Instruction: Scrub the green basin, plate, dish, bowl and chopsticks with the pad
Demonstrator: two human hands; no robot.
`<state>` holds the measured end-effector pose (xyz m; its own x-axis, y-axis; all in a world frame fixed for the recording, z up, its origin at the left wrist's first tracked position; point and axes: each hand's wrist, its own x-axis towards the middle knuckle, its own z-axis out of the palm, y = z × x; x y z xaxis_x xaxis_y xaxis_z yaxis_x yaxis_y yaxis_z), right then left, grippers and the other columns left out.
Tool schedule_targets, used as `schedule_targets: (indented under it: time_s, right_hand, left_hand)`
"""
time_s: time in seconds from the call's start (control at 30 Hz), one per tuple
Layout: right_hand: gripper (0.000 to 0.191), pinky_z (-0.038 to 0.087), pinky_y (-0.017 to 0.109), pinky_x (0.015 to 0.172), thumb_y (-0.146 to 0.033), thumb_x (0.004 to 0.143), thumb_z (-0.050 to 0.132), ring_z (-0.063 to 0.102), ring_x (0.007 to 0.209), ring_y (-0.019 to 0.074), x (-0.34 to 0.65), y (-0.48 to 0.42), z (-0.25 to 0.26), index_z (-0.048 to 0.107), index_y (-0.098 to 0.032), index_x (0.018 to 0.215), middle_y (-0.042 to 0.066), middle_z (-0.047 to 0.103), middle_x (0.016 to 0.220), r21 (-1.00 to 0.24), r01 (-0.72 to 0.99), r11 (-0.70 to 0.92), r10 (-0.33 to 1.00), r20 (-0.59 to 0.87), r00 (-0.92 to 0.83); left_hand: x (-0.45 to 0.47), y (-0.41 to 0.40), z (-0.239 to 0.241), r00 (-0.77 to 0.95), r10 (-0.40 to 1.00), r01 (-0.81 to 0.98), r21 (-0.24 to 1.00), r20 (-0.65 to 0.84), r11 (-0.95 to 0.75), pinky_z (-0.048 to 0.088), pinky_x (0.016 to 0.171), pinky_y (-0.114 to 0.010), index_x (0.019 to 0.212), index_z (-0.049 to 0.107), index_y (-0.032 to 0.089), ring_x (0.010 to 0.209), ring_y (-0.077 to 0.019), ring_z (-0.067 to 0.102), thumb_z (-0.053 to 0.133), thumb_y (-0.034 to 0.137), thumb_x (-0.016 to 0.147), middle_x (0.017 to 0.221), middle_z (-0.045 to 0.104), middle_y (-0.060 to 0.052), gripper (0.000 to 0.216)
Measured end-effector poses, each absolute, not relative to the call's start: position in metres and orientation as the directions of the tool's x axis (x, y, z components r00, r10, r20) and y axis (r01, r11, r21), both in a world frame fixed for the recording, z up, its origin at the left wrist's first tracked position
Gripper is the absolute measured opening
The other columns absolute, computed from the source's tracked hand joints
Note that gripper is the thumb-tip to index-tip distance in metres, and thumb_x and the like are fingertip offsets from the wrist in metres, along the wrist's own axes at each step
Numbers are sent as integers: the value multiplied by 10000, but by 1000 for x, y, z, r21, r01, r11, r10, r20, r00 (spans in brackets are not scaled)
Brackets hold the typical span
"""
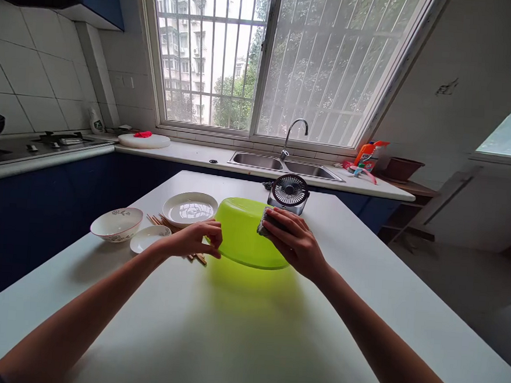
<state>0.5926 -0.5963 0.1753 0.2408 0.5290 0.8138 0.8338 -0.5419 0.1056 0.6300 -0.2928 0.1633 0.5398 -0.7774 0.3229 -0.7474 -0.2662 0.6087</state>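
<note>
Basin (246, 237), green and see-through, is upside down over the table (385, 340) in front of me, its wide rim lowest and its base up; whether that rim touches the tabletop I cannot tell from my camera. My left hand (197, 239) is at its left edge, fingers curled, thumb below them, a small gap showing between; I cannot tell whether they pinch the rim. My right hand (296, 241) is bent over a grey pad (264, 221), fingers laid together across it, holding it against the basin's right side.

Left of the basin I have the tableware: a plate (189, 208) just beyond my left hand, a bowl (116, 225) farther left, and a small dish (147, 237) between the bowl and my wrist. Chopsticks (157, 220) lie among them, some of their ends poking out below my left hand. Behind the basin, to the right, a small fan (289, 193) stands upright, facing me.

Across from me, well apart from the table's things, the counter (197, 153) carries a double sink (257, 161) with a tap (286, 150), under a barred window (325, 68).
</note>
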Motion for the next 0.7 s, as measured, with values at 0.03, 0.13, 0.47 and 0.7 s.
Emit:
schedule_targets:
  time_s: [0.03, 0.13, 0.47, 0.7]
  right_hand:
    - [433, 505, 468, 1030, -163, 962, 552, 543, 1295, 262, 595, -597, 176, 557, -298, 1373, 92, 610, 1363, 77, 835, -545, 507, 823, 255]
    - [449, 498, 476, 1036, -150, 958, 556, 532, 1305, 267, 595, -597, 174, 550, -301, 1381, 95, 595, 1380, 34, 844, -536, 490, 826, 278]
    - [440, 461, 499, 1071, -234, 942, 605, 477, 1356, 283, 570, -605, 155, 534, -209, 1375, 138, 610, 1354, 175, 877, -446, 671, 714, 199]
    - [413, 476, 452, 1067, -121, 911, 605, 509, 1330, 244, 571, -603, 147, 572, -195, 1315, 116, 662, 1284, 264, 849, -459, 672, 727, 137]
  left_hand:
    - [630, -293, 163, 541, -776, -745, 613, 326, -262, 399, 709, -265, 734, 562, 163, 777, -146, 466, 703, 442, 838, 797, 535, -2, 330]
    - [632, -292, 160, 545, -764, -748, 612, 346, -256, 393, 714, -269, 736, 571, 162, 771, -146, 461, 708, 455, 832, 786, 536, 0, 337]
    - [638, -291, 155, 588, -706, -724, 646, 396, -241, 403, 689, -263, 718, 579, 165, 766, -147, 465, 723, 484, 807, 768, 513, 4, 361]
    - [638, -291, 154, 577, -703, -738, 633, 415, -233, 426, 694, -260, 733, 589, 169, 775, -147, 486, 736, 439, 805, 790, 534, 0, 316]
